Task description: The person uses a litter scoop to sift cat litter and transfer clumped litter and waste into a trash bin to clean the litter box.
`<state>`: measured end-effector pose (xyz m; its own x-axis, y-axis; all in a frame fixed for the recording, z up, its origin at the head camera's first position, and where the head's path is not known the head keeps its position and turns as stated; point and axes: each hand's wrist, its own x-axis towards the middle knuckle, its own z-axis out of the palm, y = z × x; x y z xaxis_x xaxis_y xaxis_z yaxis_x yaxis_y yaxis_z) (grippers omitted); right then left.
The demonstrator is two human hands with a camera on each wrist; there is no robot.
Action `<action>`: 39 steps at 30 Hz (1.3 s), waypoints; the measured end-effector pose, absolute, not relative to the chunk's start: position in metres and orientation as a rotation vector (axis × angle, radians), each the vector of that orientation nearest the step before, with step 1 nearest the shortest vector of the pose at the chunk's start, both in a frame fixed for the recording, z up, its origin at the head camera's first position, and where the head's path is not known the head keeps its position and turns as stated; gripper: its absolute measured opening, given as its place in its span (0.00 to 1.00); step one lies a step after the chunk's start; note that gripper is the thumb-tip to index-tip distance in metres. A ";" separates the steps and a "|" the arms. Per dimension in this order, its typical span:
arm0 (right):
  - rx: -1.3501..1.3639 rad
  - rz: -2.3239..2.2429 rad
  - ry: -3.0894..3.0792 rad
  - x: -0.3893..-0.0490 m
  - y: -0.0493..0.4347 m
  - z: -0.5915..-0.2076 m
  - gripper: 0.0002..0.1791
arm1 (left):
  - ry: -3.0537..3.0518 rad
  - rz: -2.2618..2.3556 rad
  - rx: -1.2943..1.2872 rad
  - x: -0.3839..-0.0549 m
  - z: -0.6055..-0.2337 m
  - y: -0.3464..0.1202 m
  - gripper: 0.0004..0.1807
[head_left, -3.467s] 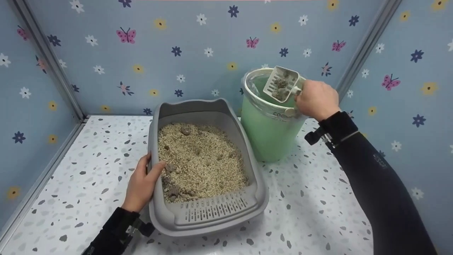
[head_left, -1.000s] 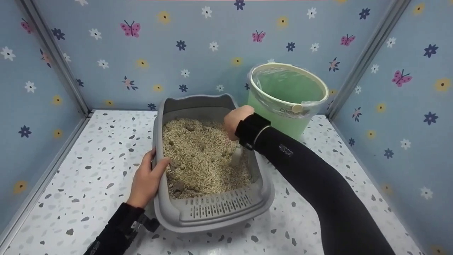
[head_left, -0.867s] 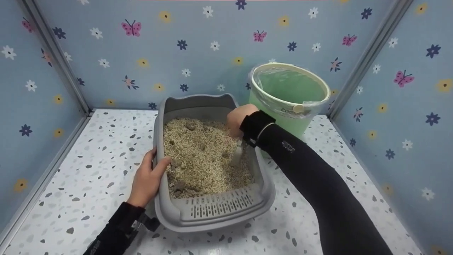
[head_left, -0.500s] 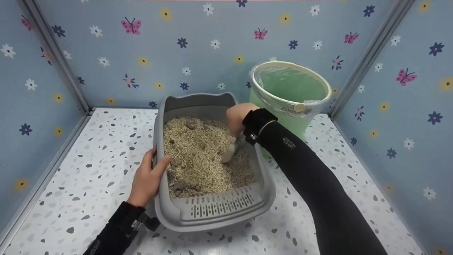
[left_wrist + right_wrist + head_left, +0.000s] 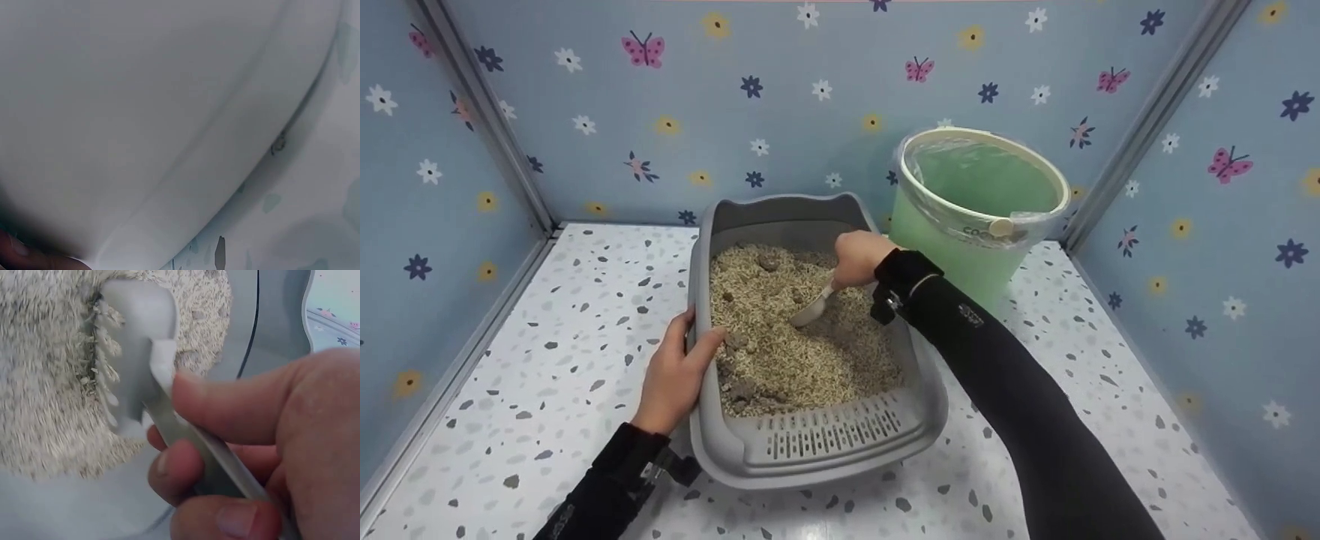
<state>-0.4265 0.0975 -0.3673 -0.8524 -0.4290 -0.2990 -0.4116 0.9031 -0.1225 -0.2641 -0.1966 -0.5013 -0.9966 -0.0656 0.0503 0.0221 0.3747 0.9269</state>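
Note:
My right hand (image 5: 861, 259) grips the handle of a pale slotted litter scoop (image 5: 812, 309). In the right wrist view the scoop (image 5: 138, 354) has its slotted edge down in the pellet litter (image 5: 50, 399), with thumb and fingers wrapped on the handle. The grey litter box (image 5: 819, 448) holds tan litter (image 5: 802, 360) with darker clumps (image 5: 746, 394) at its near left. My left hand (image 5: 671, 379) holds the box's left rim, thumb over the edge and fingers outside. Only a bit of a finger (image 5: 34, 256) and the box wall (image 5: 140, 112) show in the left wrist view.
A green bin (image 5: 960, 247) with a clear liner over its cream rim stands behind and right of the box. Flower-patterned panels (image 5: 810, 67) enclose the speckled tabletop (image 5: 562, 322) at the back and both sides.
The right hand has come from over the bin, where the scoop carried clumps, down into the box. Lately the scoop has swept left through the litter. The left hand stays on the rim.

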 end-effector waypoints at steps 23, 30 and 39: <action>-0.440 -0.189 2.780 -0.426 0.095 -0.364 0.23 | -2.516 -1.737 0.016 -0.263 -0.500 -0.196 0.46; -0.351 -0.110 2.875 -0.421 0.089 -0.369 0.22 | -2.516 -1.749 0.025 -0.263 -0.501 -0.195 0.49; -0.548 0.144 2.964 -0.438 0.082 -0.379 0.20 | -2.511 -1.751 -0.007 -0.262 -0.499 -0.196 0.49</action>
